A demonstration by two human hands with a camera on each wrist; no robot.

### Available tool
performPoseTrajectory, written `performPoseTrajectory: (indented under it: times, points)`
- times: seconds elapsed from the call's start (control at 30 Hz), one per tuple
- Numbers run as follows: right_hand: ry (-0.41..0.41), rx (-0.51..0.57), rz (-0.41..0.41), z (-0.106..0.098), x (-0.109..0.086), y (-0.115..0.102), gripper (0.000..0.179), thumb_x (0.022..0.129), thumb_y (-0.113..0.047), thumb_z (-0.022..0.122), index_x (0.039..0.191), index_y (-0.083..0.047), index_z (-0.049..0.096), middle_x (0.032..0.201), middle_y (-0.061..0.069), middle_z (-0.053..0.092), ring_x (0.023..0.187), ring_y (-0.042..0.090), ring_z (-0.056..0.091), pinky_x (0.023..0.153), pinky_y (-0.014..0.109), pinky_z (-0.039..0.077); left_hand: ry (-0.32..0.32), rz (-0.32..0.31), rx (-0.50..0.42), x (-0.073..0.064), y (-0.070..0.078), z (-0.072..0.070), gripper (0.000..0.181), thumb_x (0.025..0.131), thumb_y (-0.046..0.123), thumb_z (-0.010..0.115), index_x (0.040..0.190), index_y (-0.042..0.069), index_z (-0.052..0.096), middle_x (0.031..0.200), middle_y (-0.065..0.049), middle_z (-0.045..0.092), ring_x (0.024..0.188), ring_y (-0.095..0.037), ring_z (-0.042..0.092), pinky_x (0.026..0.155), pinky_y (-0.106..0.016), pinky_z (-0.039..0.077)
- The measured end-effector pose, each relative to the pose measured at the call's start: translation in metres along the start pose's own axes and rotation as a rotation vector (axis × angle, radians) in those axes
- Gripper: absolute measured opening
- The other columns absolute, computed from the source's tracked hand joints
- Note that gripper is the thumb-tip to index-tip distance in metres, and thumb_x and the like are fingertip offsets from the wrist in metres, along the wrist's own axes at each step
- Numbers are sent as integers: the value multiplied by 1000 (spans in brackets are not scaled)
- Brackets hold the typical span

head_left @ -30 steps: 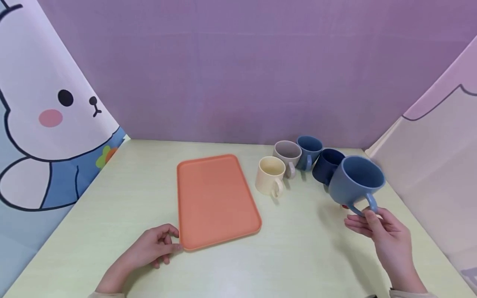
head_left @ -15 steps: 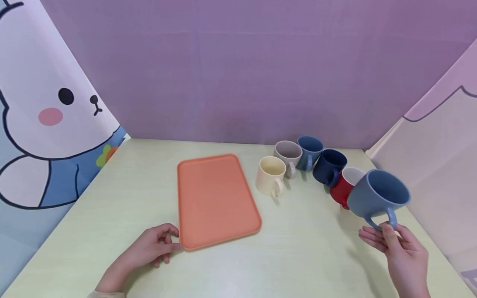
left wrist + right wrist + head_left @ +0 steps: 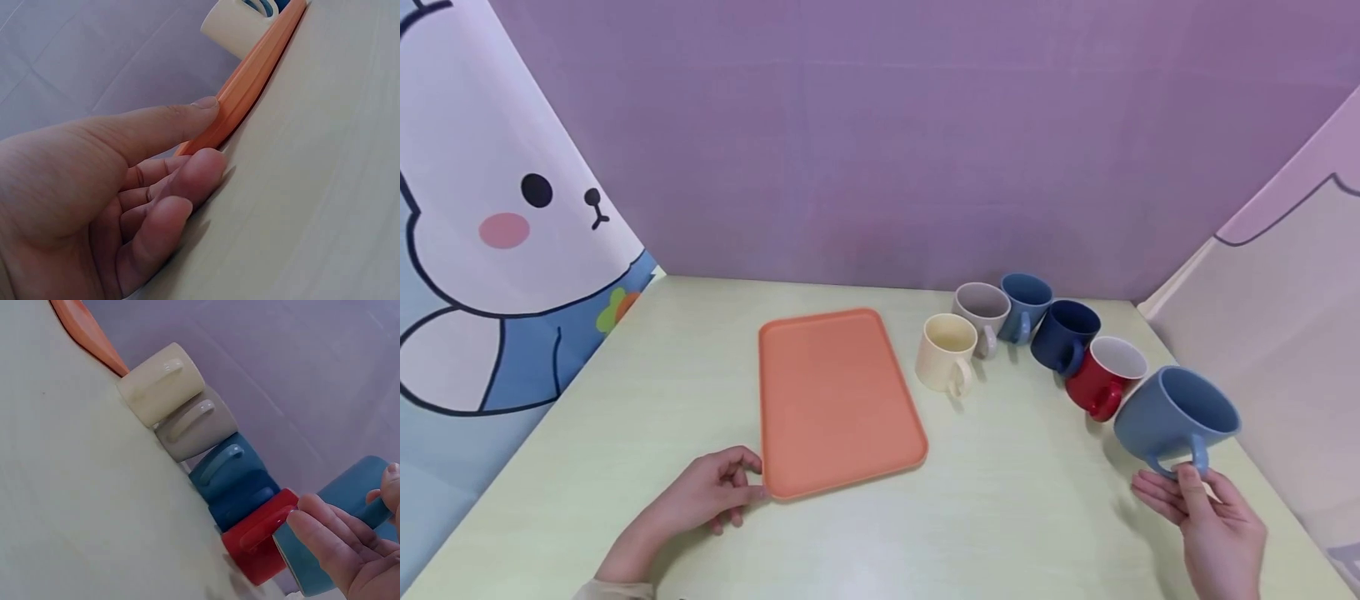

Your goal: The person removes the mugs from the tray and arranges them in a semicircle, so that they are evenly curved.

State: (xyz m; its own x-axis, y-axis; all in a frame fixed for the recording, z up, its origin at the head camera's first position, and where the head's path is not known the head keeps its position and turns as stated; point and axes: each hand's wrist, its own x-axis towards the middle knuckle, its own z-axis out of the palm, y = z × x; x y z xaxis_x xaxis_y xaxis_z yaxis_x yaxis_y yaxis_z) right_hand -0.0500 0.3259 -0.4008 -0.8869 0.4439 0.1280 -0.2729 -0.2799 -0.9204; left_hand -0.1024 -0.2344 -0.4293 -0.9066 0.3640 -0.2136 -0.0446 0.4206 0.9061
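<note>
My right hand holds a light blue mug by its handle, thumb on top, at the table's right side. The mug is tilted and overlaps the edge of a red mug in the head view. In the right wrist view, the other fingers extend along the light blue mug's side. An orange tray lies flat at mid-table. At its near left corner is my left hand, fingers loosely bent. Its thumb rests against the tray's rim in the left wrist view.
Left of the red mug, a row of mugs runs back and leftward: navy, blue, grey and cream. The cream one stands close to the tray's right edge. A purple backdrop rises behind the pale table.
My right hand has carried the light blue mug rightward, nearer and lower, uncovering the red mug behind it. My left hand stays at the tray's corner.
</note>
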Motion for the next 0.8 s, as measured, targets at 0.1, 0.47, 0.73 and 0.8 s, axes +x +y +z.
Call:
performPoseTrajectory:
  times: [0.1, 0.47, 0.73, 0.8]
  points:
    - [-11, 12, 15, -2, 0, 7, 14, 99, -8, 58, 106, 1, 67, 85, 17, 74, 73, 26, 74, 63, 35, 58, 0, -7, -7, 0, 0, 0, 39, 91, 25, 75, 114, -1, 57, 77, -8, 59, 57, -21, 62, 41, -26, 47]
    - [-3, -119, 145, -6, 0, 22, 14, 98, -18, 63, 103, -6, 67, 87, 11, 75, 75, 24, 74, 65, 35, 58, 1, -4, -13, 1, -1, 0, 39, 91, 24, 75, 114, -1, 57, 77, -8, 58, 57, -21, 62, 41, -24, 46]
    - [-106, -239, 151, -2, 1, 24, 14, 100, -18, 61, 103, -6, 66, 89, 6, 76, 78, 19, 74, 68, 32, 58, 1, -6, -12, 0, -1, 0, 39, 91, 25, 75, 114, -1, 57, 77, -8, 58, 57, -21, 62, 41, -24, 46]
    - [-154, -260, 134, 1, 2, 24, 13, 101, -16, 59, 103, -4, 66, 90, 6, 76, 79, 19, 74, 68, 32, 58, 2, -6, -12, 0, -1, 0, 39, 91, 25, 75, 114, -1, 57, 77, -8, 58, 57, -21, 62, 41, -25, 46]
